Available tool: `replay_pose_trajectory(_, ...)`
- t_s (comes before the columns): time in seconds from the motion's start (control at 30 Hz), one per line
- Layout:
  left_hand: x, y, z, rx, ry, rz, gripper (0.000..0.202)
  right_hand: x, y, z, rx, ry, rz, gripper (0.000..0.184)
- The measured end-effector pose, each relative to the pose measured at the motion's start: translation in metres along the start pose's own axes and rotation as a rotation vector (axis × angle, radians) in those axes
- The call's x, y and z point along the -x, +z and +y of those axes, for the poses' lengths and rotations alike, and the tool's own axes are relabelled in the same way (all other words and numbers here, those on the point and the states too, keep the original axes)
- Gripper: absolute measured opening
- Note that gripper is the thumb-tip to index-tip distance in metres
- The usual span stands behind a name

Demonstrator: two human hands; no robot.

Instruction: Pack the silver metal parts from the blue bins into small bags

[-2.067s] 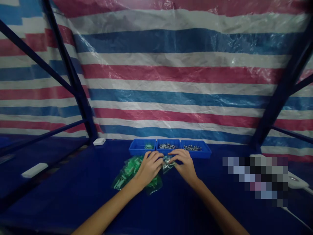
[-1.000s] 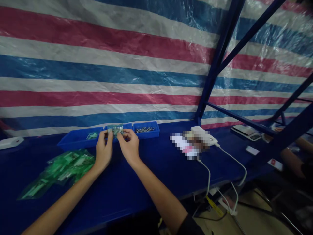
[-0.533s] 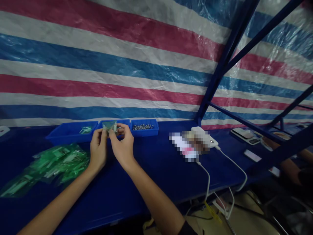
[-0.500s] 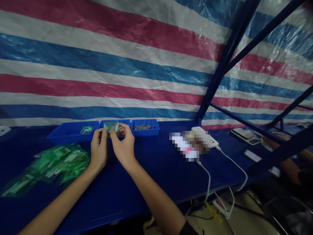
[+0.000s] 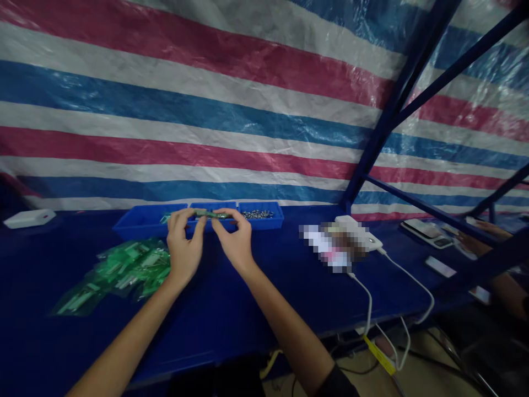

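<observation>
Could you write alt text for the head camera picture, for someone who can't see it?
A person's left hand and right hand pinch a small plastic packet, seen against the middle of three blue bins on a blue table. Greenish plastic bags lie at left; a striped tarpaulin hangs behind.

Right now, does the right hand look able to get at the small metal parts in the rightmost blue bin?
Probably yes: the bin is open-topped and close beside the right hand, with nothing seen covering the metal parts. Its fingers pinch a small packet, though, and may need to release it.
</observation>
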State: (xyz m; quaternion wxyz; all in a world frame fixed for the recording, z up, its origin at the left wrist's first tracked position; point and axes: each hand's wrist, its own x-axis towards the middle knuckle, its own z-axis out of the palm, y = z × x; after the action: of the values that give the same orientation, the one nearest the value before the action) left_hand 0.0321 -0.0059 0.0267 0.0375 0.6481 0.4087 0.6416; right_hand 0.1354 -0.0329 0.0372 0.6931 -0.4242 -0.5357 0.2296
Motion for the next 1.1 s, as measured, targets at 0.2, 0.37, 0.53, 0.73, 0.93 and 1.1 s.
replay_pose_trajectory(0.2, -0.001, -0.029, 0.002, -0.150, 0.207, -0.083, 0.011, 0.004, -0.005, -0.004, 0.034, -0.160, -0.052, 0.005)
replay_pose_trajectory(0.37, -0.017, -0.050, -0.003, -0.112, -0.010, -0.059, 0.017, 0.011, 0.003, -0.003, -0.070, 0.046, -0.162, 0.041)
replay_pose_trajectory(0.53, -0.073, -0.062, -0.051, -0.128, -0.194, 0.001, 0.027, 0.014, 0.008, 0.006, -0.121, 0.250, -0.197, 0.057)
replay_pose_trajectory(0.73, -0.097, -0.074, -0.099, -0.741, -0.361, -0.540, 0.035, 0.022, 0.014, 0.012, -0.077, 0.281, -0.284, 0.045)
replay_pose_trajectory(0.93, -0.086, -0.061, -0.117, -0.797, -0.373, -0.621, 0.029, 0.029, 0.018, 0.006, -0.050, 0.278, -0.465, 0.041)
replay_pose_trajectory(1.1, -0.081, -0.051, -0.123, -0.783, -0.372, -0.692, 0.043, 0.033, 0.019, 0.016, 0.039, 0.237, -0.528, 0.031)
